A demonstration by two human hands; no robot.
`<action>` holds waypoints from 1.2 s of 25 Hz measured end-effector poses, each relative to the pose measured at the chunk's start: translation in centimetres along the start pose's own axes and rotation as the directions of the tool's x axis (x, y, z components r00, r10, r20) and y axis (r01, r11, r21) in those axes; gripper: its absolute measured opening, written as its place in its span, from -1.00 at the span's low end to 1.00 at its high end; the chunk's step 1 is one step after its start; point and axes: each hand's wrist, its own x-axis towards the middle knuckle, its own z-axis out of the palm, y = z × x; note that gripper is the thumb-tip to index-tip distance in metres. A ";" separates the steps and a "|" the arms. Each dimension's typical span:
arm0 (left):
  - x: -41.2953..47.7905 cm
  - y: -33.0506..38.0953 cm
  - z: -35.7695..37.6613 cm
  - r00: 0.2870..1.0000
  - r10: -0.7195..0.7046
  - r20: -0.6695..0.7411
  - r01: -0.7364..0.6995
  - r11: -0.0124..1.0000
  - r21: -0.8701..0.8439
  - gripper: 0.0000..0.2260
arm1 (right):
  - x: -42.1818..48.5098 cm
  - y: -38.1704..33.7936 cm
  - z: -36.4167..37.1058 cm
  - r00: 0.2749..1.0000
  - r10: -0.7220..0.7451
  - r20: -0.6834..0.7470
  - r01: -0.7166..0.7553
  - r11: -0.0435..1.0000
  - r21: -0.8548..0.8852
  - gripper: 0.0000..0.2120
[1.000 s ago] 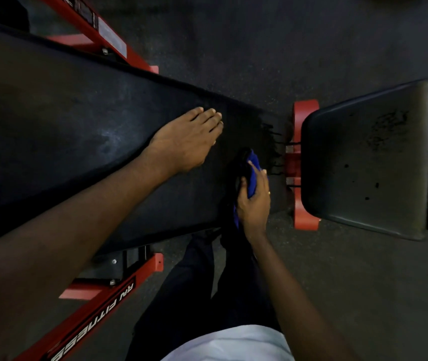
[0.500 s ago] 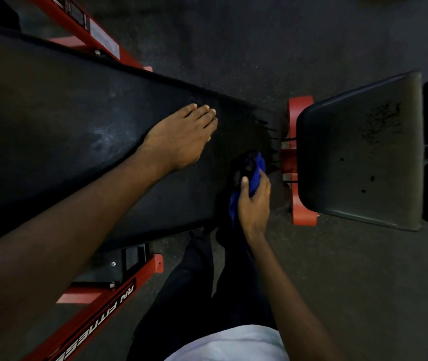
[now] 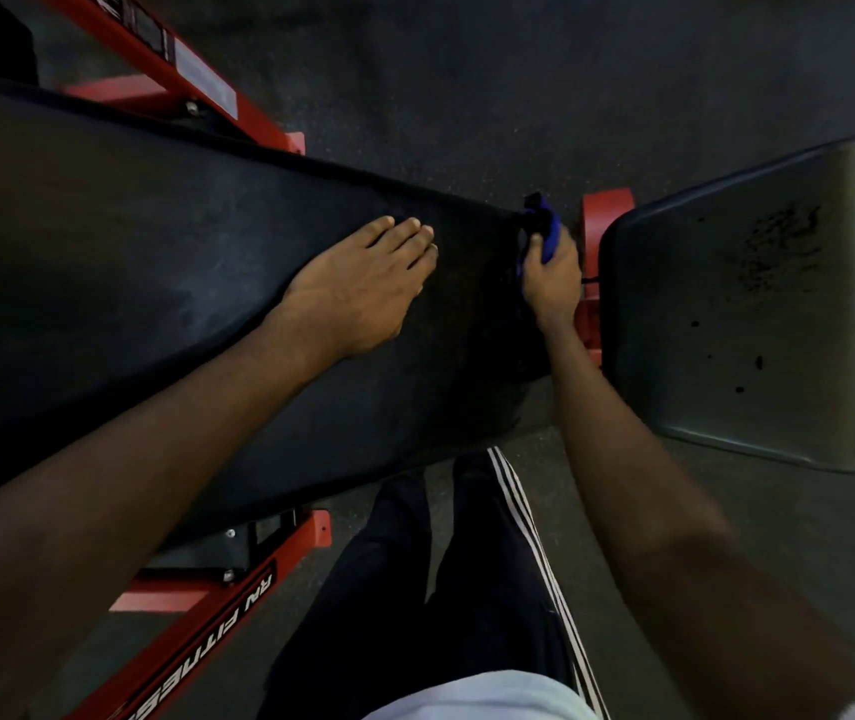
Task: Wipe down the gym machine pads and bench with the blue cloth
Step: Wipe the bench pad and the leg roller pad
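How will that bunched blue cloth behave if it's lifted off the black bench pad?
Probably floppy: the blue cloth is crumpled in the right hand at the end of the black bench pad. Likely light, since one hand bunches it. Unlikely to roll.

We have pushed our right hand [image 3: 552,283] and the blue cloth [image 3: 550,241] it grips away from us along the end of the bench pad [image 3: 155,252]. They now sit at its far corner, level with our left hand [image 3: 363,288].
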 end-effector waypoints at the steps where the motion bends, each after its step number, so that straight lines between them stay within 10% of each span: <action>1: 0.1 0.0 0.1 1.000 0.000 -0.005 0.000 1.000 0.007 -0.51 | 1.3 -0.1 -0.1 0.999 0.044 -0.018 -0.044 0.999 -0.005 -0.53; 11: 0.7 0.4 -0.2 0.999 -0.023 0.024 0.024 0.999 -0.024 -0.52 | -12.2 -0.3 1.4 0.926 -0.376 0.019 0.377 0.926 -0.006 -0.54; 21: 0.7 0.6 0.0 0.998 -0.020 0.062 0.020 1.000 -0.005 -0.25 | 5.8 1.7 -0.9 0.989 0.146 -0.035 -0.148 0.986 -0.073 -0.56; 30: 7.7 1.3 0.9 0.994 -0.034 0.100 0.044 0.994 -0.103 -0.35 | -5.4 -1.0 1.7 0.921 -0.390 -0.021 0.390 0.921 0.005 -0.53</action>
